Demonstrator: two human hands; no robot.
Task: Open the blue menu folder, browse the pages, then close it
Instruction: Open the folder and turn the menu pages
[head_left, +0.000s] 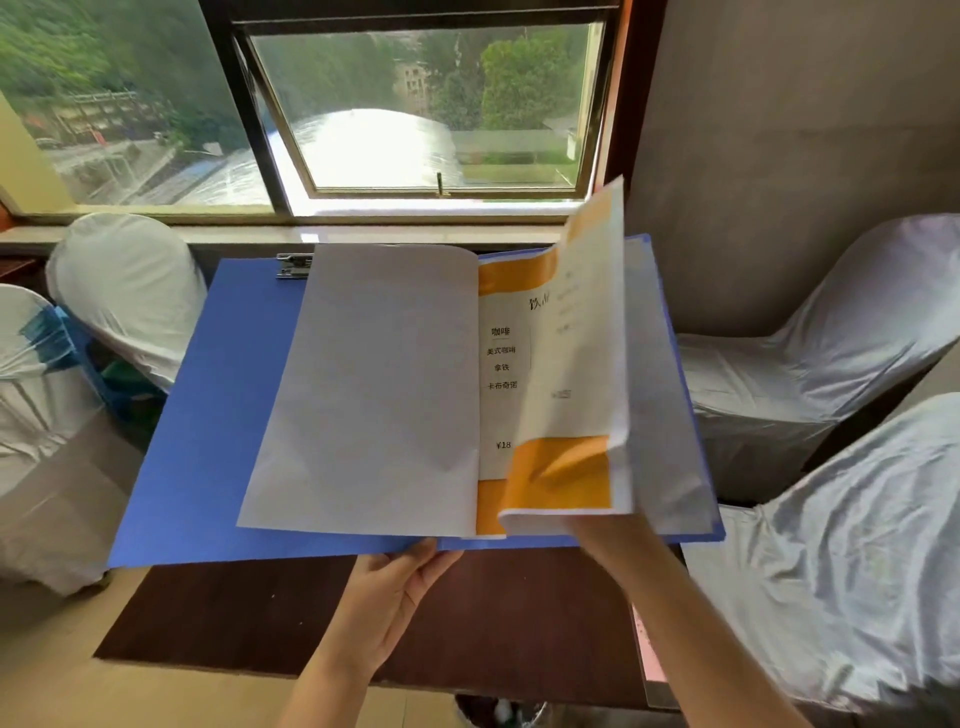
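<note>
Head camera, looking down over the counter (270, 613), and the blue menu folder (218, 395) is wide open, held up above the dark wood with its far edge toward the window (426, 109). The left cover spreads out flat and blue, a metal clip (294, 266) showing at its top edge. Over it lies a blank white page (374, 384), already turned to the left. The left hand (389, 597) comes in from below at the folder's near edge, close to the spine, palm up, fingers tucked under the cover and thumb on the edge – it is supporting the folder from underneath. The right hand (608, 535) is at the bottom right, and its fingers are hidden behind the paper, pinching the lower corner of a lifted page (582, 364). That sheet stands curled and nearly upright, orange bands top and bottom, print too blurred to read. Beneath it, a menu page (501, 374) shows through with Chinese text, an orange header and a ¥18 price. Chairs in white covers stand around: two on the left (130, 291), two on the right (810, 374). Grey wall (779, 130) to the right, green trees out past the glass
</note>
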